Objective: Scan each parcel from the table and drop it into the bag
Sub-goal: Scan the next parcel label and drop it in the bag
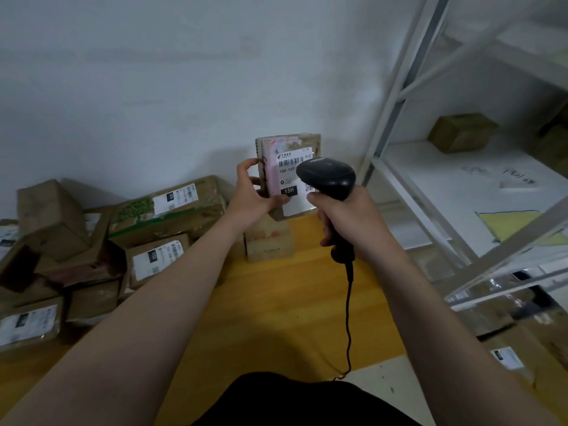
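On the left of a yellow table (276,302) lies a pile (156,259) of at least seven parcels. Right of it, above a small box (267,241), the left hand (255,195) grips one parcel (289,146) upright, fingers curled round its left edge, thumb on the label (296,206). The right hand (344,219) is wrapped round the handle of the one scanner (327,176), aimed at the barcode (289,162): this looks like the scan step. Next, likely, the parcel must travel right, to what seems a clear bag (491,290) below a shelf (445,179) holding one box (461,132).
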